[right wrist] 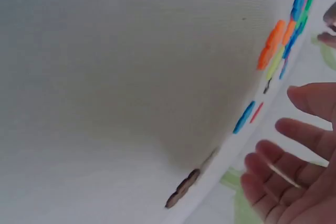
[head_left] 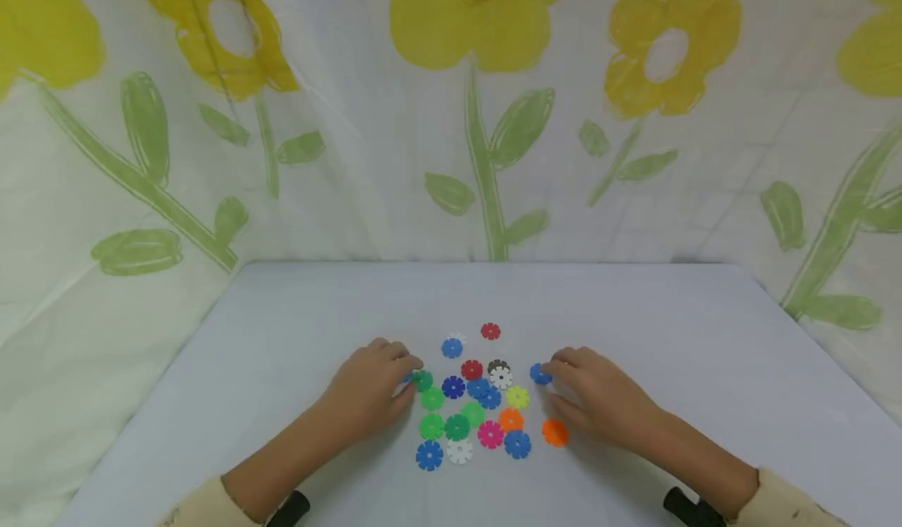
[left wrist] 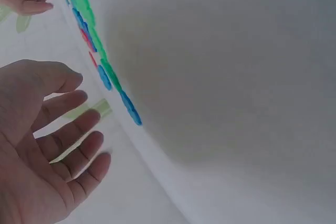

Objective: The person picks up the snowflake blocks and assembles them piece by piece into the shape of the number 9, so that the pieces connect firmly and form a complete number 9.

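Left hand point(head_left: 373, 390) and right hand point(head_left: 602, 395) are both held relaxed, fingers parted. Behind, a white backdrop point(head_left: 366, 198) is painted with yellow flowers point(head_left: 468, 37); before it, a smooth pale worktop point(head_left: 317, 300) is dotted with coloured discs point(head_left: 451, 390), mostly clustered between the hands.

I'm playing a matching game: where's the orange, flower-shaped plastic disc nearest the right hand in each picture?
Head: the orange disc is right of the lower middle.
Left wrist: I can't pick it out.
Right wrist: upper right, the larger-looking orange one.
Shared landmark: the bare right hand, top left in the left-wrist view.
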Tool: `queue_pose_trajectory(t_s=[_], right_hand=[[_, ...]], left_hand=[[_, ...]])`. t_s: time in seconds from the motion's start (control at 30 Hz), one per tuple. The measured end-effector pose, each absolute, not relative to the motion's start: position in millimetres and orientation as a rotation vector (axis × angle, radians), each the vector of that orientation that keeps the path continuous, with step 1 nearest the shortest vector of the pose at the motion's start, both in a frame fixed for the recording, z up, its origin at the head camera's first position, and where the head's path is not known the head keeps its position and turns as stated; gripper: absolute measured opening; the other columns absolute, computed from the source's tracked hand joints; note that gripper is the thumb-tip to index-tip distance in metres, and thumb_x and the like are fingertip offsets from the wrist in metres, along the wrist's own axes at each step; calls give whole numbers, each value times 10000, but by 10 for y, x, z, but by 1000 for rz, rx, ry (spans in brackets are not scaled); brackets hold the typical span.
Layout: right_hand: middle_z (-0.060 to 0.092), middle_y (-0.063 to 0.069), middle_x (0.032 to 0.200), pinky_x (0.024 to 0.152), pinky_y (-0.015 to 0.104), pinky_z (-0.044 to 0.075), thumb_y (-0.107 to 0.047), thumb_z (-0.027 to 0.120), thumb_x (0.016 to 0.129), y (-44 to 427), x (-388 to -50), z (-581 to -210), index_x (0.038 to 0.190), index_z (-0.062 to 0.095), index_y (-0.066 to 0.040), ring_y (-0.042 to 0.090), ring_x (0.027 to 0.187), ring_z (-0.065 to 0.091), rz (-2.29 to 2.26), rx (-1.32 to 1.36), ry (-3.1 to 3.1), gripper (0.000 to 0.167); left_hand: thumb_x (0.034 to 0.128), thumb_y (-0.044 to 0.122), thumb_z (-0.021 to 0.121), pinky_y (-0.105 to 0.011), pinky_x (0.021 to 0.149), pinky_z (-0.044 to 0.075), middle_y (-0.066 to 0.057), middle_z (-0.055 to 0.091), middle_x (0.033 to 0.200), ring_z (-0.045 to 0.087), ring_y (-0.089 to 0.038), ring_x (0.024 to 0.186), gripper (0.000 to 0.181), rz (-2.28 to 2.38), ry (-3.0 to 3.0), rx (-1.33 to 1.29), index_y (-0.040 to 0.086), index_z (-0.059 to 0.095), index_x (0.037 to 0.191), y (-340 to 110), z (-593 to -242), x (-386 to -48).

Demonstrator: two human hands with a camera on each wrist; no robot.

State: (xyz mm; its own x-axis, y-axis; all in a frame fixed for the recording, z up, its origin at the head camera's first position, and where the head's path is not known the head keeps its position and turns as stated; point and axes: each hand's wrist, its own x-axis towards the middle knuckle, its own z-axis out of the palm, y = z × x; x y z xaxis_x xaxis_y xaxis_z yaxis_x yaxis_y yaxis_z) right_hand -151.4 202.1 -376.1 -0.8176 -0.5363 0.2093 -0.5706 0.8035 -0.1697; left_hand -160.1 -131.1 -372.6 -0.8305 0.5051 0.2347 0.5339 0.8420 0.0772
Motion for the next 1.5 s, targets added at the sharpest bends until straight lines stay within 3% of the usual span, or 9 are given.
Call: queue_pose_trajectory(t_s=[0.1, 0.27, 0.5, 0.77, 0.97, 1.2, 1.5], right_hand=[[651, -4, 986, 750, 293, 569, -158, 807, 845, 1960, -1578, -3747, 1071, 742, -100, 153, 899, 602, 419, 912, -2854, 242], [596, -85, 884, 686, 228, 531, -197, 804, 856, 1834, -1665, -3750, 1029, 751, -123, 99, 821, 566, 538, 863, -3015, 195], [564, -95, 886, 701, 252, 528, -267, 832, 835, 1724, -1742, -3825, 1038, 689, -151, 97, 824, 546, 627, 841, -3136, 274], [559, -56, 931, 800, 344, 542, -161, 830, 834, 1666, -1788, -3824, 1042, 652, -124, 144, 907, 548, 820, 830, -3170, 276], [533, -39, 955, 816, 337, 554, -94, 834, 818, 1625, -1782, -3794, 983, 573, -158, 155, 936, 546, 904, 836, -3161, 315], [524, -54, 903, 659, 256, 530, -62, 799, 841, 1661, -1784, -3724, 888, 573, -187, 142, 798, 541, 930, 981, -3104, 263], [658, -79, 938, 770, 300, 579, 41, 745, 866, 1645, -1885, -3482, 942, 638, -147, 117, 881, 642, 965, 1095, -2656, 229]], left_hand=[[881, 232, 761, -301, 768, 539, 22, 665, 942, 585, -148, 876, 206, -301, -2860, -788, 145, 754, 1068, -1183, -3704, -1672], [886, 329, 761, -277, 708, 520, 37, 629, 858, 571, -130, 823, 242, -433, -3006, -781, 141, 762, 1039, -992, -3730, -1781], [833, 389, 814, -283, 704, 512, 43, 616, 857, 554, -119, 787, 319, -533, -3151, -744, 160, 729, 1039, -854, -3764, -1874], [807, 318, 849, -291, 720, 522, 18, 547, 888, 533, -139, 794, 320, -707, -3193, -661, 126, 679, 999, -823, -3773, -1871], [807, 259, 853, -278, 707, 521, 25, 537, 853, 531, -139, 776, 302, -799, -3211, -671, 135, 625, 962, -807, -3761, -1860], [831, 207, 834, -278, 690, 544, 47, 596, 811, 574, -129, 755, 263, -886, -3232, -746, 165, 624, 984, -828, -3712, -1874], [928, 132, 732, -257, 776, 557, 56, 672, 929, 623, -107, 860, 127, -1221, -2969, -1029, 153, 688, 1045, -894, -3530, -1934]])
